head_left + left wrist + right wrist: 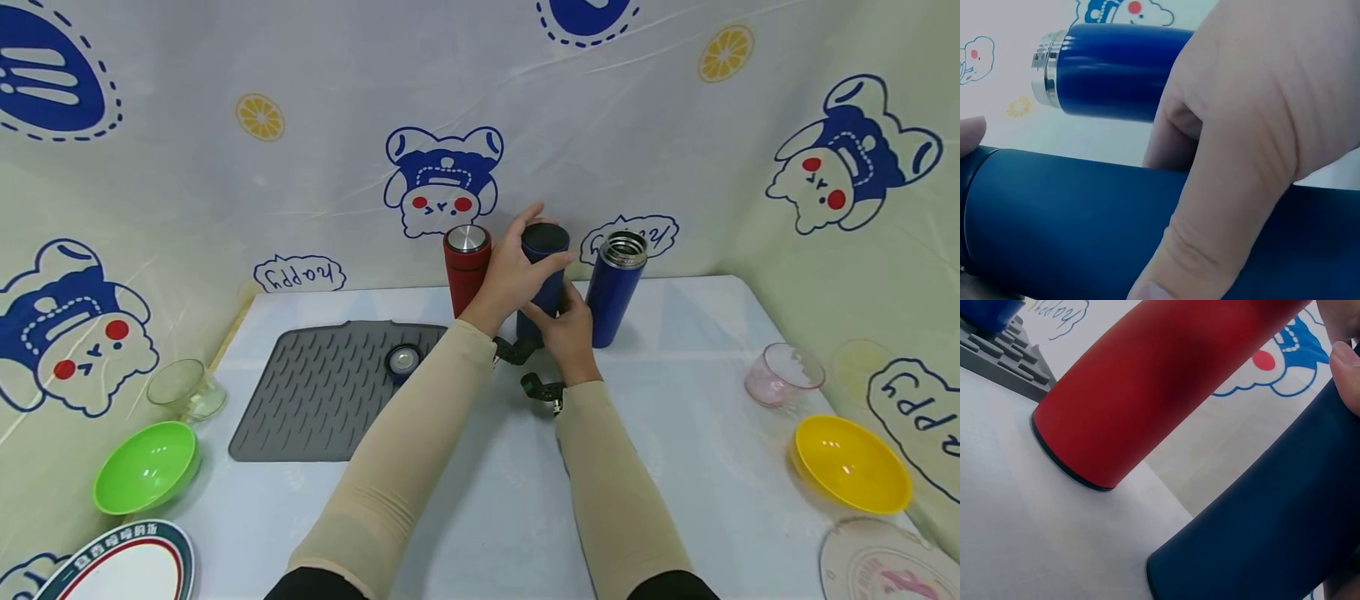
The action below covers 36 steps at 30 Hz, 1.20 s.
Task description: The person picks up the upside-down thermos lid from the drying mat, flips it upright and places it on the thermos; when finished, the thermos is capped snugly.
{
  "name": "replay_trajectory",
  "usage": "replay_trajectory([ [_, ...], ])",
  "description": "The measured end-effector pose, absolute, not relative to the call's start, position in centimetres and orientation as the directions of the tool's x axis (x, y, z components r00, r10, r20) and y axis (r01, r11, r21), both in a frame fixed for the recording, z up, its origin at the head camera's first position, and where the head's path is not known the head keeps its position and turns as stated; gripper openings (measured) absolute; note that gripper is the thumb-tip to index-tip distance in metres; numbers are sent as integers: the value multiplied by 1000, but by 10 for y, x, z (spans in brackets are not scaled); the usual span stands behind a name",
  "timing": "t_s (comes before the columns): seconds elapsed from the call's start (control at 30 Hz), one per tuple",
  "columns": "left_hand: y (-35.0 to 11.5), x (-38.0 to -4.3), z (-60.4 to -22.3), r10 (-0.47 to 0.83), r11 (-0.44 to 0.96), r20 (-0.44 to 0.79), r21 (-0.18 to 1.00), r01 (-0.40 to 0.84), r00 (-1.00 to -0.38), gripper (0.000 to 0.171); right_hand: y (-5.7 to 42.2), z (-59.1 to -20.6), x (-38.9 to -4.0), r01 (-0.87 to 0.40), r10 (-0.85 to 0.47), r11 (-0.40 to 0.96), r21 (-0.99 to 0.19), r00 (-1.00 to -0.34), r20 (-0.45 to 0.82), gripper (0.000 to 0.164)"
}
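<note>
A dark blue thermos [553,290] with a black lid [545,238] stands upright near the back edge of the table. My left hand [508,279] holds its top, thumb across the front and fingers behind the lid. Lower down, my right hand [572,335] grips the body; its thumb lies across the thermos in the left wrist view. Just left is a red thermos [467,267] with a silver-topped lid, also seen in the right wrist view. To the right stands a bright blue thermos [617,296], its metal mouth uncovered.
A grey ridged mat [315,400] lies at left, bearing a round bottle lid [405,360]. Further left are a clear glass [187,390], green bowl [147,468] and rimmed plate [183,550]. At right sit a pink glass [780,377], yellow bowl [851,465] and pale plate [885,562].
</note>
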<state>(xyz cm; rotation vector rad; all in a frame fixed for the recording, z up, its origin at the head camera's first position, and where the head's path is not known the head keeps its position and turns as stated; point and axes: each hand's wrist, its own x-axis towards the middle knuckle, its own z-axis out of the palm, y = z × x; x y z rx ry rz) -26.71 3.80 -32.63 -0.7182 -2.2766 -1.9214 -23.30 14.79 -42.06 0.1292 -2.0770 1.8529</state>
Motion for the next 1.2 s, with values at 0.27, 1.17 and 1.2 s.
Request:
replay_trajectory([
  [0.27, 46, -270, -331, 240, 250, 335, 886, 392, -911, 75, 153, -431, -242, -306, 163, 131, -943, -932, 325, 72],
  [1.17, -42, -171, -307, 238, -51, 545, 834, 550, -804, 51, 151, -450, -249, -225, 235, 251, -942, -930, 284, 87],
  [1.2, -49, -168, -305, 218, -73, 559, 827, 557, -800, 50, 152, -449, -249, -219, 234, 250, -943, -931, 279, 87],
])
